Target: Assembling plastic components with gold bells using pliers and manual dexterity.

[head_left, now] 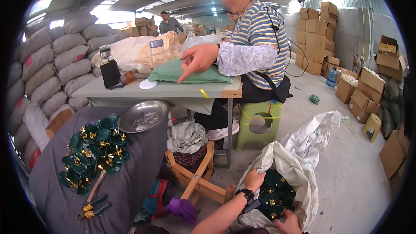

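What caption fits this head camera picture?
Both hands, left hand and right hand, hold open a white sack of green-and-gold pieces.

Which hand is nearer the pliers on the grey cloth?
Left. The left hand grips the rim of the white sack, to the right of the pliers past the wooden stool. The right hand sits farther right, at the sack's near edge.

White woven sack [299,156] on the floor — mouth open, dark green gold-centred pieces [275,195] inside.
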